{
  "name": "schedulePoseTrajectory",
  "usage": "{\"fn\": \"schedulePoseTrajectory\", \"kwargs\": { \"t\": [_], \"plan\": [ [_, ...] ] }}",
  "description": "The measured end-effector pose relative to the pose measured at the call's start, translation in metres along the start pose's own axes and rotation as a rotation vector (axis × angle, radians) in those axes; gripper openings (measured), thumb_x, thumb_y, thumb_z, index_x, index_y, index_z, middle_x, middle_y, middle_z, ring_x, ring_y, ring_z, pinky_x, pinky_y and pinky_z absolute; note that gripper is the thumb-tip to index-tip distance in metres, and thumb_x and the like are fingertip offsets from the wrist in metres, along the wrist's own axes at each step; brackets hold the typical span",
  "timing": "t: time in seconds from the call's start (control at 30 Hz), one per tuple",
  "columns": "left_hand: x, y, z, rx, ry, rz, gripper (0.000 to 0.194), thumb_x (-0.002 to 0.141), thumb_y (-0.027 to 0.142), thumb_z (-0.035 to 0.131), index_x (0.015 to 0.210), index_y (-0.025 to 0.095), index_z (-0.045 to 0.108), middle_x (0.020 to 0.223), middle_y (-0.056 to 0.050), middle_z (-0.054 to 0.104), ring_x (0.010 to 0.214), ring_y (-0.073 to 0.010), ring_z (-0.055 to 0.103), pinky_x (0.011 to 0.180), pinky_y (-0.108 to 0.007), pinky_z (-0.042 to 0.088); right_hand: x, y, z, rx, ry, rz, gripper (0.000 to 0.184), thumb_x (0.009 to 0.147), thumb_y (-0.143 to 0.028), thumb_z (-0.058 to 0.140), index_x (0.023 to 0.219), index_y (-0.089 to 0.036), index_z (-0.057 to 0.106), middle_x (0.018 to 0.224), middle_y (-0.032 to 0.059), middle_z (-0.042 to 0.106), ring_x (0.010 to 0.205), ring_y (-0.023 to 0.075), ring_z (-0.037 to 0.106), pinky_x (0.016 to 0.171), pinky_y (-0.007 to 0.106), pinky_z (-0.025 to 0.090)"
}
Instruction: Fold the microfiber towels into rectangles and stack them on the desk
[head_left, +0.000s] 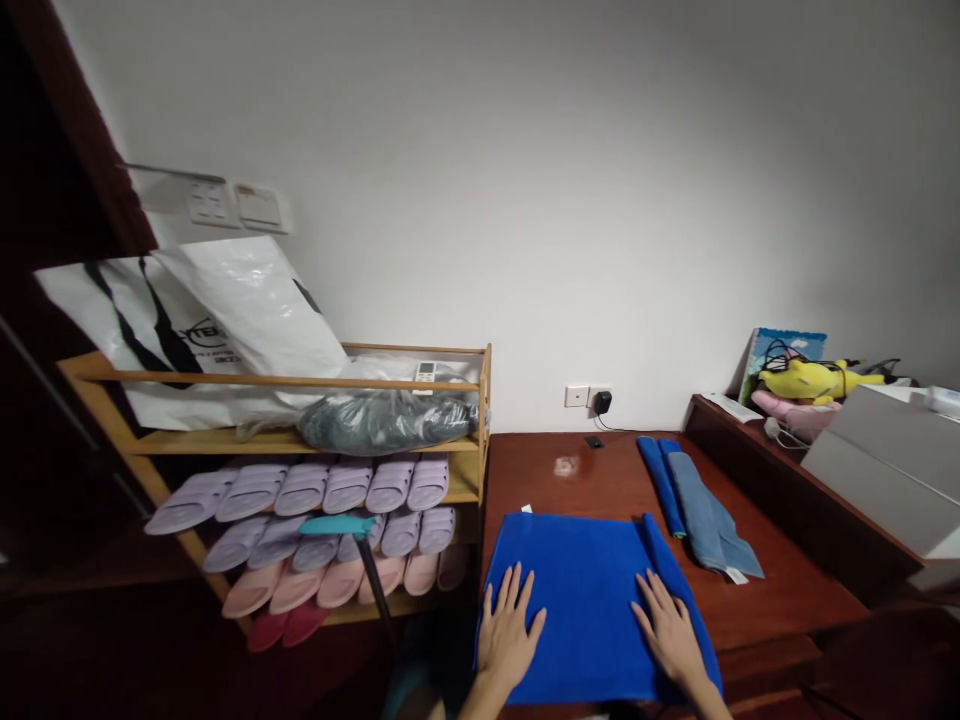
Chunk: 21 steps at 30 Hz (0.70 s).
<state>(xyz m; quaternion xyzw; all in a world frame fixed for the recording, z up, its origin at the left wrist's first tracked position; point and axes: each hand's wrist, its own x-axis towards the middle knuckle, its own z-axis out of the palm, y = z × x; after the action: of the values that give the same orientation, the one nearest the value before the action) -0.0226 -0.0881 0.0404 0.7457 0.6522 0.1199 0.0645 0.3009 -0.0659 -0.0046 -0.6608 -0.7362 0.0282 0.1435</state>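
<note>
A bright blue towel (585, 580) lies spread flat on the dark red wooden table (607, 475), with a rolled or folded ridge along its right side. My left hand (508, 628) rests flat on the towel's left part, fingers stretched out and apart. My right hand (670, 628) lies flat on the towel's right part beside the ridge, fingers also spread. Neither hand holds anything.
Two folded towels, one blue (661, 482) and one grey-blue (709, 518), lie further back on the table. A bamboo shoe rack (465, 400) with several slippers (330, 490) and bags stands at left. A raised ledge at right carries a yellow plush toy (814, 380) and grey boxes (892, 465). A wall socket (600, 400) holds a plug.
</note>
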Motion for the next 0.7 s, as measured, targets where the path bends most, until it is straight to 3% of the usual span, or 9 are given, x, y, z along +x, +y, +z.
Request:
{"fn": "schedulePoseTrajectory", "kwargs": {
  "t": [0.1, 0.23, 0.3, 0.37, 0.43, 0.53, 0.63, 0.7],
  "plan": [
    [-0.001, -0.004, 0.000, 0.002, -0.007, 0.000, 0.057, 0.092, 0.052, 0.028, 0.144, 0.030, 0.020, 0.153, -0.002, 0.017, 0.140, -0.0236, 0.016, 0.113, -0.051, 0.015, -0.003, 0.056, -0.009, -0.066, 0.012, 0.040, 0.060, 0.088, -0.057, 0.029, 0.137, -0.025, 0.040, 0.146, 0.0062, 0.037, 0.136, 0.0234, 0.030, 0.109, 0.052, 0.025],
    [0.000, -0.003, 0.001, 0.005, -0.006, 0.003, 0.057, 0.092, 0.053, 0.026, 0.144, 0.031, 0.018, 0.153, -0.002, 0.016, 0.140, -0.0236, 0.016, 0.112, -0.050, 0.016, -0.008, 0.132, -0.009, -0.062, 0.013, 0.117, 0.052, 0.087, -0.051, 0.028, 0.132, -0.032, 0.046, 0.146, 0.0025, 0.038, 0.136, 0.0247, 0.030, 0.105, 0.059, 0.027],
    [0.001, -0.004, 0.003, 0.012, 0.000, 0.006, 0.057, 0.092, 0.053, 0.025, 0.144, 0.031, 0.018, 0.153, -0.002, 0.017, 0.140, -0.0240, 0.016, 0.112, -0.050, 0.017, -0.008, 0.159, -0.004, -0.035, 0.024, 0.167, 0.051, 0.086, -0.047, 0.027, 0.129, -0.032, 0.049, 0.146, 0.0028, 0.038, 0.135, 0.0251, 0.032, 0.102, 0.058, 0.032],
    [0.002, -0.005, 0.006, 0.022, 0.012, 0.009, 0.056, 0.093, 0.052, 0.025, 0.144, 0.031, 0.017, 0.153, -0.001, 0.017, 0.140, -0.0244, 0.017, 0.112, -0.051, 0.018, -0.005, 0.171, 0.002, 0.017, 0.046, 0.252, 0.052, 0.085, -0.044, 0.026, 0.128, -0.028, 0.051, 0.145, 0.0052, 0.039, 0.133, 0.0257, 0.036, 0.099, 0.054, 0.039],
    [0.003, -0.007, 0.010, 0.032, 0.030, 0.014, 0.055, 0.093, 0.052, 0.024, 0.144, 0.031, 0.016, 0.153, -0.001, 0.017, 0.140, -0.0243, 0.017, 0.112, -0.051, 0.018, -0.001, 0.164, 0.009, 0.080, 0.098, 0.310, 0.053, 0.084, -0.039, 0.026, 0.126, -0.021, 0.053, 0.145, 0.0096, 0.039, 0.132, 0.0257, 0.037, 0.099, 0.048, 0.042],
    [0.004, -0.008, 0.014, 0.047, 0.055, 0.018, 0.055, 0.093, 0.051, 0.024, 0.144, 0.031, 0.015, 0.153, -0.001, 0.018, 0.140, -0.0246, 0.018, 0.112, -0.051, 0.017, 0.006, 0.122, 0.015, 0.151, 0.189, 0.271, 0.052, 0.082, -0.033, 0.028, 0.120, -0.011, 0.056, 0.143, 0.0158, 0.041, 0.132, 0.0247, 0.038, 0.107, 0.040, 0.036],
    [0.006, -0.009, 0.016, 0.057, 0.059, 0.022, 0.054, 0.093, 0.050, 0.025, 0.143, 0.031, 0.017, 0.152, -0.001, 0.021, 0.139, -0.0250, 0.019, 0.111, -0.051, 0.018, 0.015, 0.073, 0.013, 0.220, 0.132, 0.111, 0.051, 0.086, -0.035, 0.030, 0.122, -0.011, 0.055, 0.142, 0.0136, 0.042, 0.132, 0.0217, 0.037, 0.110, 0.036, 0.033],
    [0.008, -0.010, 0.017, 0.058, 0.050, 0.023, 0.054, 0.093, 0.050, 0.026, 0.143, 0.031, 0.018, 0.151, -0.001, 0.022, 0.139, -0.0254, 0.021, 0.111, -0.051, 0.019, 0.023, 0.054, 0.006, 0.209, 0.073, 0.039, 0.050, 0.088, -0.042, 0.032, 0.125, -0.016, 0.053, 0.141, 0.0109, 0.044, 0.131, 0.0205, 0.038, 0.109, 0.037, 0.033]
  ]
}}
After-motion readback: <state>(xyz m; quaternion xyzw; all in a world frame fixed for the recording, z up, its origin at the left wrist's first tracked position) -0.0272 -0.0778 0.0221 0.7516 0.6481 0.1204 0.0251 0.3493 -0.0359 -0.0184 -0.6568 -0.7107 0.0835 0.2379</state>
